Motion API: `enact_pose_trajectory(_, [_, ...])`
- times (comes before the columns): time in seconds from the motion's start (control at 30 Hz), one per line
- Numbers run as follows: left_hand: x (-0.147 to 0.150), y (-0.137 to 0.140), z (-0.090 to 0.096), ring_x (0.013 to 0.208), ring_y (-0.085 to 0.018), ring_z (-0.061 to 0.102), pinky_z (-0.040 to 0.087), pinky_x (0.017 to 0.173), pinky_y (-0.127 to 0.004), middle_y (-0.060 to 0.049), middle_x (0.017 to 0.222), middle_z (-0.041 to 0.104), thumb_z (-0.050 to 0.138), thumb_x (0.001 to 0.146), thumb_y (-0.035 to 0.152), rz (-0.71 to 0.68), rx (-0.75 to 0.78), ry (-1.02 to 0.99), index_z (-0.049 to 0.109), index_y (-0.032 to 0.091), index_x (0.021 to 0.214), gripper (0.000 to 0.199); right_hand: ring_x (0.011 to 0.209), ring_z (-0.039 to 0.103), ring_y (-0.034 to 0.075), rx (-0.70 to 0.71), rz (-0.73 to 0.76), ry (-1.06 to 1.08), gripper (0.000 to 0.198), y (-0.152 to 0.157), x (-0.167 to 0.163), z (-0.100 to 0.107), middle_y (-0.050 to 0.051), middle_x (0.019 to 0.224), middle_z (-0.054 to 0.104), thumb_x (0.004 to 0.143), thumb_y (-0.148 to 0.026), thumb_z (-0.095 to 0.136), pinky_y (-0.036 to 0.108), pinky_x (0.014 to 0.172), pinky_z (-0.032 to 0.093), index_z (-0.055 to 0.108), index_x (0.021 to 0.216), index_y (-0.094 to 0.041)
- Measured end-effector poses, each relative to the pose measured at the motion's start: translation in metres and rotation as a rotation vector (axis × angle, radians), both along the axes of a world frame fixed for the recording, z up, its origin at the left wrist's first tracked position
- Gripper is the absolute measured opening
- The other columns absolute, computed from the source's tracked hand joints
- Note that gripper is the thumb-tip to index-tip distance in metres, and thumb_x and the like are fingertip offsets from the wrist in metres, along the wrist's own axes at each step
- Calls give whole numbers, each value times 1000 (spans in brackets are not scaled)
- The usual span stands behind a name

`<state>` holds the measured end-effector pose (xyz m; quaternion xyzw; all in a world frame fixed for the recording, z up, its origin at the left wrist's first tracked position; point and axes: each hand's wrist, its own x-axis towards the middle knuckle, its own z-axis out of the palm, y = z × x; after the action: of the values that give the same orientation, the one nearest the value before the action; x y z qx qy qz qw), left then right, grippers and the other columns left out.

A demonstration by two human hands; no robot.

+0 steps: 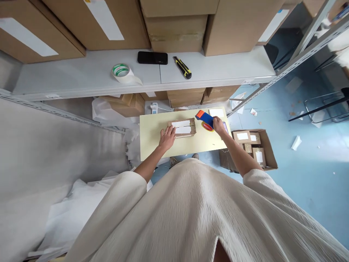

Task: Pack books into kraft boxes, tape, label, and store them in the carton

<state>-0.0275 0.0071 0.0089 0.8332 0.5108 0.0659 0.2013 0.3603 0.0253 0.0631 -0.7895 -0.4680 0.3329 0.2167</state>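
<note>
A small cardboard box (193, 127) with white labels on top lies on the pale yellow table (149, 145). My left hand (167, 138) rests on the box's left end, fingers stretched out and lying flat. To the right of the box, my right hand (218, 125) is closed around a blue and orange tape dispenser (205, 118), its orange end pointing toward the box. The dispenser is held near a red and yellow ring-shaped part (207, 126); whether that belongs to the dispenser I cannot tell. The handle is mostly hidden by my fingers.
On the grey shelf (89, 76) ahead are a tape roll (121, 72), a black phone (152, 58) and a utility knife (182, 67). Large cartons (177, 32) stand behind them. Right of the table, an open carton (269, 153) holds several small boxes. White sheets (73, 203) lie at left.
</note>
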Motion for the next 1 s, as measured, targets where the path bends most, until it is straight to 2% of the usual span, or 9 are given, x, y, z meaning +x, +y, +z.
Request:
enact_pose_trajectory(0.07, [-1, -1, -2, 173, -41, 36, 15, 139, -69, -23, 186, 40, 46, 112, 28, 1, 9, -23, 49, 17, 177, 65, 107, 69, 35, 59, 58, 103, 59, 9, -11, 17, 14, 112, 76, 105, -77, 46, 47, 94, 58, 68, 115, -24])
enact_pose_trajectory(0.13, [-1, -2, -4, 172, -41, 37, 15, 139, -69, -24, 185, 40, 46, 112, 28, 5, 17, -44, 50, 17, 176, 65, 101, 69, 31, 80, 153, 215, 67, 17, -25, 32, 11, 108, 74, 91, -85, 69, 44, 88, 59, 64, 116, -24])
enact_pose_trajectory(0.27, [0, -3, -8, 172, -40, 37, 15, 139, -69, -24, 185, 41, 44, 112, 26, 14, 24, -79, 51, 17, 175, 64, 98, 68, 29, 44, 340, 240, 87, 27, -54, 49, 10, 113, 74, 62, -71, 102, 41, 78, 60, 60, 122, -25])
enact_pose_trajectory(0.4, [2, -4, -9, 172, -39, 38, 16, 139, -69, -23, 184, 43, 47, 110, 24, 34, 24, -105, 52, 20, 175, 65, 97, 69, 29, -12, 453, 99, 82, 34, -72, 44, 11, 120, 74, 63, -56, 101, 40, 77, 60, 59, 127, -25])
enact_pose_trajectory(0.53, [-1, -7, -6, 171, -40, 37, 18, 138, -69, -23, 183, 45, 52, 108, 26, 78, 21, -92, 57, 20, 171, 63, 105, 68, 31, -37, 525, -70, 70, 35, -75, 28, 12, 128, 73, 66, -40, 94, 43, 87, 59, 59, 124, -25])
enact_pose_trajectory(0.7, [-5, -4, 6, 168, -37, 43, 26, 136, -63, -17, 177, 55, 54, 109, 28, 173, 5, -148, 69, 26, 158, 50, 104, 66, 28, -79, 540, -83, 61, 34, -68, 17, 9, 123, 72, 67, -36, 86, 40, 86, 56, 57, 120, -26])
enact_pose_trajectory(0.8, [2, 12, 17, 155, -36, 57, 38, 131, -56, -16, 162, 68, 58, 108, 27, 308, -45, -336, 74, 25, 147, 42, 101, 65, 26, -67, 547, -78, 60, 34, -66, 16, 8, 122, 72, 66, -36, 84, 37, 84, 55, 56, 119, -26])
enact_pose_trajectory(0.87, [12, 28, 25, 134, -33, 72, 49, 122, -49, -14, 139, 80, 66, 105, 26, 418, -144, -543, 77, 25, 139, 36, 101, 65, 26, -61, 548, -76, 60, 33, -66, 18, 8, 122, 71, 65, -36, 83, 36, 82, 54, 55, 118, -26])
enact_pose_trajectory(1.0, [39, 57, 36, 102, -27, 80, 61, 101, -39, -8, 105, 84, 83, 92, 22, 599, -390, -918, 79, 23, 116, 25, 102, 66, 27, -70, 526, -60, 61, 30, -69, 21, 7, 120, 72, 65, -38, 84, 35, 80, 54, 56, 117, -26])
